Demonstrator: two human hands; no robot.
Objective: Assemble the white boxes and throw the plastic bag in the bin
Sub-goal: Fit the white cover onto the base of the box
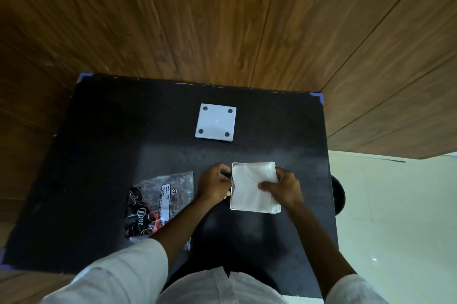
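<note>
Both hands grip one white box (252,187) between them: left hand (214,186) pinches its edge to steady it, right hand (282,186) closes over the opposite side. The plastic bag (158,194) lies just left of the left hand on the tabletop (99,155).

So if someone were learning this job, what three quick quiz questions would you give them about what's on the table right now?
1. True or false: the plastic bag is already in the bin.
2. What are the left hand and right hand holding?
A. the white piece with four dark dots
B. the white box near the table's front edge
C. the plastic bag
3. Fill in: the white piece with four dark dots lies ____ the hands, toward the wooden wall.

Key:
1. False; it lies on the black table, left of the hands.
2. B, the white box.
3. Beyond.
</note>
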